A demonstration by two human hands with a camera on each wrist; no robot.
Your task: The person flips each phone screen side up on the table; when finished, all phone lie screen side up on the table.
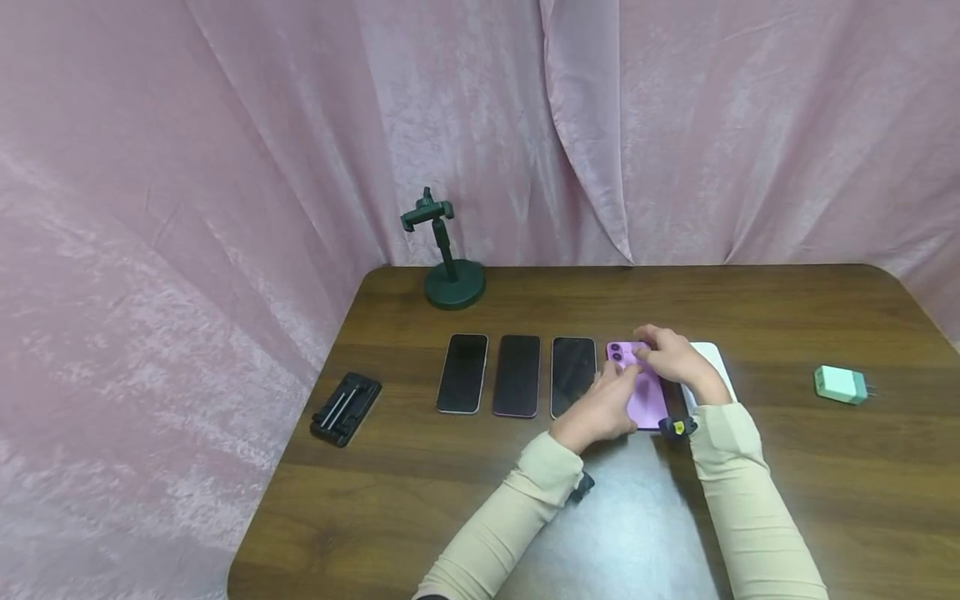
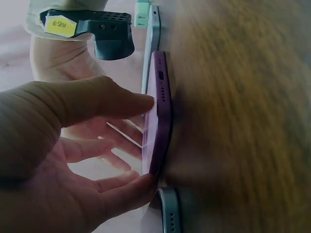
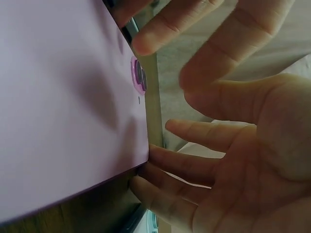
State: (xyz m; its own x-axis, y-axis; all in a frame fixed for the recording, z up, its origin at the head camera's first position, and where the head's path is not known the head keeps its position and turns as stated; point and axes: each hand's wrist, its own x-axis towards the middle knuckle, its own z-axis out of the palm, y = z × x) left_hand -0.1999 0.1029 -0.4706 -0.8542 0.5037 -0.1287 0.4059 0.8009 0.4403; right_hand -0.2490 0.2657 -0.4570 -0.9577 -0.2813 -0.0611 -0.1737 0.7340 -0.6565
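Note:
A purple phone (image 1: 647, 402) lies back up on the wooden table, its camera lenses at the far left corner. My left hand (image 1: 606, 403) grips its near left corner. The thumb meets the bottom edge and a fingertip meets the side, as the left wrist view shows. Over the far end of the phone is my right hand (image 1: 677, 364), its fingers fairly straight. In the right wrist view its fingertips (image 3: 155, 154) are right at a corner of the phone, while the thumb stays off the back. Beside it lies a white phone (image 1: 708, 354), partly covered by the right hand.
Three dark-screened phones lie in a row to the left: one (image 1: 462, 373), another (image 1: 517, 376), and a third (image 1: 573, 367) close to my left hand. A green phone stand (image 1: 454, 285) rises behind. A black folded holder (image 1: 346, 409) lies far left, a mint charger plug (image 1: 840, 384) right.

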